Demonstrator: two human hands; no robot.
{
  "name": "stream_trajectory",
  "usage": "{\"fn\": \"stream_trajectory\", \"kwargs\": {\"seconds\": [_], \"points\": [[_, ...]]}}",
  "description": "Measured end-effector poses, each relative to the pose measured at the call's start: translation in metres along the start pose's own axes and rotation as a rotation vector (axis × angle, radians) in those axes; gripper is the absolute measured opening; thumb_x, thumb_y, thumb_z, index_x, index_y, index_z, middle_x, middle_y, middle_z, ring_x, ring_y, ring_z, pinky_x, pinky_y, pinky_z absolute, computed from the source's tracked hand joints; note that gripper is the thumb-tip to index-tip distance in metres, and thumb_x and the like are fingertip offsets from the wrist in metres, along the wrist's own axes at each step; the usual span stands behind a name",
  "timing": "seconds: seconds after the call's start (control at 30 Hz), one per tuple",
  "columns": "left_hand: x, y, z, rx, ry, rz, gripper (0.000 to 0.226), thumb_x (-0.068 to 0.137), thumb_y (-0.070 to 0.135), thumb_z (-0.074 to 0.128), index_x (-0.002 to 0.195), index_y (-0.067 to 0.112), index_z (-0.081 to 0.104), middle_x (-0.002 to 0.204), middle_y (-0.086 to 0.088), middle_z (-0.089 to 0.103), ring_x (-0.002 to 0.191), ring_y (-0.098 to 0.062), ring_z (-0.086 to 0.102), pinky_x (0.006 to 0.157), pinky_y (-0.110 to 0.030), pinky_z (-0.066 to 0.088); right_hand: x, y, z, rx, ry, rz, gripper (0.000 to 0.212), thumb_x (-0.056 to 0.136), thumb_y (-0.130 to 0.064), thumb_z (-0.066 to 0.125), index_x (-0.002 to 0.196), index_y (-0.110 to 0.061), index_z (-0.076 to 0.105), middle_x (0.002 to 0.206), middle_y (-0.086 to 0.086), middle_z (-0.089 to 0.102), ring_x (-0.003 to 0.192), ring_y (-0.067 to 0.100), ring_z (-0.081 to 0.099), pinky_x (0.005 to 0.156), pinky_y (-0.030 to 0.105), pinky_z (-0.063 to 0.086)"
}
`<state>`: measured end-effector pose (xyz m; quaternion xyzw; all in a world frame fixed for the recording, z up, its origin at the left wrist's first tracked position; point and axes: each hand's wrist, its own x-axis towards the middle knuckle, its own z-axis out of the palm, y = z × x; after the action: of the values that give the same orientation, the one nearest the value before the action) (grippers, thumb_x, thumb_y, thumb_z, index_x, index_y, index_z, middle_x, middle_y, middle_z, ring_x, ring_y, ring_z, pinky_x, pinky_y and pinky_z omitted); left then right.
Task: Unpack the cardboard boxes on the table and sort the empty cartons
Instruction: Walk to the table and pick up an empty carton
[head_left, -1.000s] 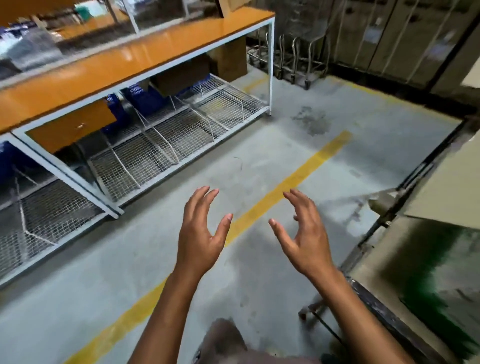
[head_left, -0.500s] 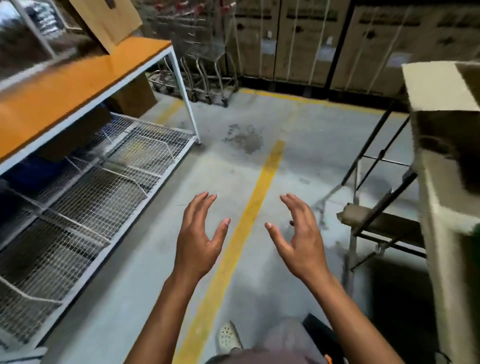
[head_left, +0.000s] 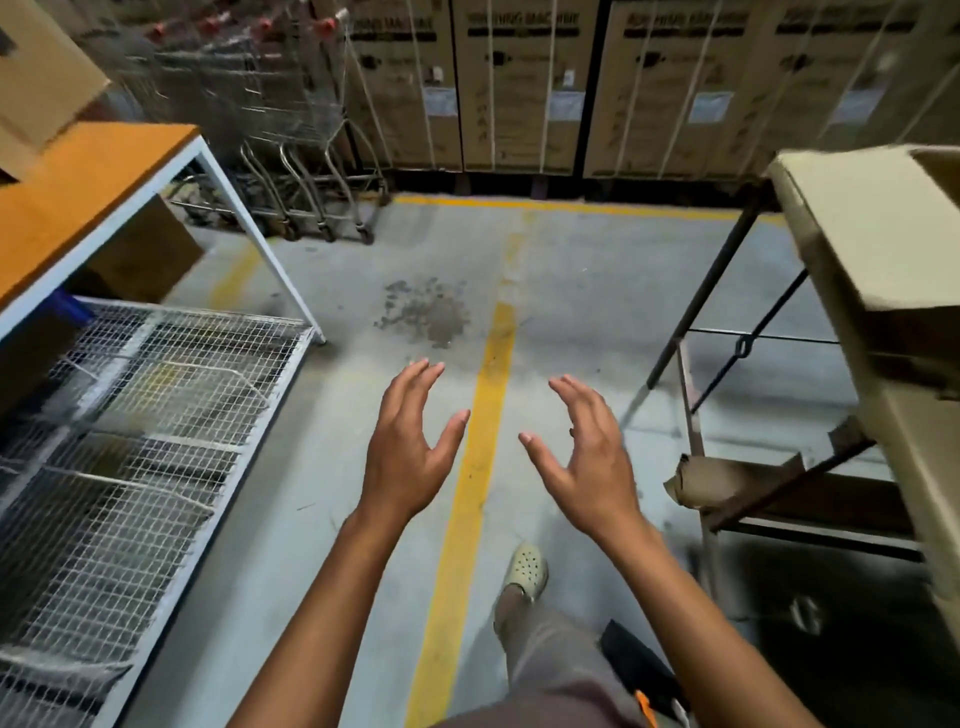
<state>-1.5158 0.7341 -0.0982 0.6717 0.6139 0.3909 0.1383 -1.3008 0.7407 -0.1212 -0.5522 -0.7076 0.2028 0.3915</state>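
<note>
view swung right since earlier, left hand (head_left: 405, 447), right hand (head_left: 587, 457) spread, empty

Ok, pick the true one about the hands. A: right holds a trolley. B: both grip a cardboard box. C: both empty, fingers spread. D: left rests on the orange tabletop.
C: the left hand and the right hand hold nothing, fingers spread, on either side of the yellow floor line.
</note>
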Motion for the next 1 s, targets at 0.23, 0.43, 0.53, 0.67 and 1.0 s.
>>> {"fn": "stream_trajectory", "kwargs": {"seconds": [0.23,0.43,0.53,0.67,1.0], "points": [[0.179,-0.004,0.061,-0.016,-0.049,0.042,0.059,0.092,0.047,0.053,0.141,0.013,0.052,0.147,-0.006,0.049,0.14,-0.02,0.042,0.114,-0.031,0.034,0.165,0.056,0.001,0.036,0.04,0.057,0.066,0.089,-0.057,0.054,0.144,-0.021,0.048,0.148,0.0,0.046,0.135,0.02,0.046,0.096,0.048,0.051],[0.306,-0.006,0.112,-0.045,-0.055,0.101,0.058,0.093,0.045,0.054,0.14,0.012,0.052,0.146,-0.007,0.05,0.139,-0.019,0.043,0.114,-0.022,0.03,0.282,0.106,-0.013,0.023,0.135,0.104,0.067,0.088,-0.055,0.056,0.144,-0.018,0.048,0.147,0.002,0.047,0.132,0.023,0.05,0.095,0.049,0.051],[0.367,-0.01,0.149,-0.076,-0.081,0.132,0.054,0.094,0.039,0.059,0.14,0.012,0.052,0.144,-0.006,0.05,0.138,-0.02,0.044,0.113,-0.025,0.033,0.335,0.139,-0.015,0.013,0.178,0.145,0.067,0.089,-0.054,0.056,0.145,-0.018,0.046,0.146,0.003,0.047,0.128,0.024,0.052,0.094,0.049,0.051],[0.456,-0.026,0.208,-0.124,-0.145,0.184,0.053,0.093,0.036,0.06,0.139,0.01,0.052,0.143,-0.007,0.051,0.137,-0.021,0.045,0.113,-0.027,0.034,0.416,0.187,-0.014,0.0,0.251,0.192,0.068,0.088,-0.052,0.056,0.145,-0.017,0.045,0.143,0.002,0.048,0.125,0.024,0.053,0.094,0.049,0.051],[0.72,-0.039,0.33,-0.18,-0.217,0.329,0.063,0.092,0.045,0.054,0.144,0.009,0.049,0.146,-0.011,0.049,0.14,-0.024,0.042,0.116,-0.035,0.033,0.644,0.281,-0.026,-0.117,0.411,0.275,0.075,0.088,-0.053,0.055,0.152,-0.02,0.032,0.144,0.003,0.046,0.128,0.023,0.051,0.096,0.047,0.051]]}}
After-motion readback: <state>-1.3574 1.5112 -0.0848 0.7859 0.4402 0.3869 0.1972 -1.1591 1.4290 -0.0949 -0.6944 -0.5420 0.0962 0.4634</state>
